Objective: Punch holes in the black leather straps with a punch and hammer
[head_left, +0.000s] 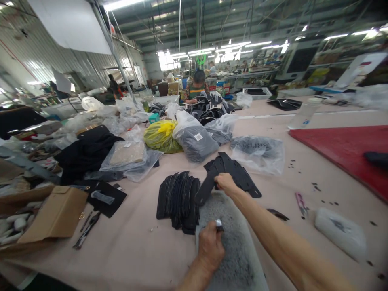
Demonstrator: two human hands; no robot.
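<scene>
My right hand [226,182] is closed on one end of a dark fabric piece [205,188], in front of a loose stack of similar black pieces [236,173]. Lower down, my left hand [210,246] is wrapped round a small tool with a shiny metal tip [218,223]; most of it is hidden in the fist, so its kind is unclear. Under both hands lies a pale, speckled board [235,250]. A row of overlapping black fabric pieces [177,198] rests on the table just left of the board.
Plastic-wrapped bundles [197,141] and a yellow bag [162,135] lie ahead. An open cardboard box [54,210] and pliers [87,231] are at left. Pink-handled snips [301,204] and a red board [348,149] are at right. A co-worker [195,87] sits across the table.
</scene>
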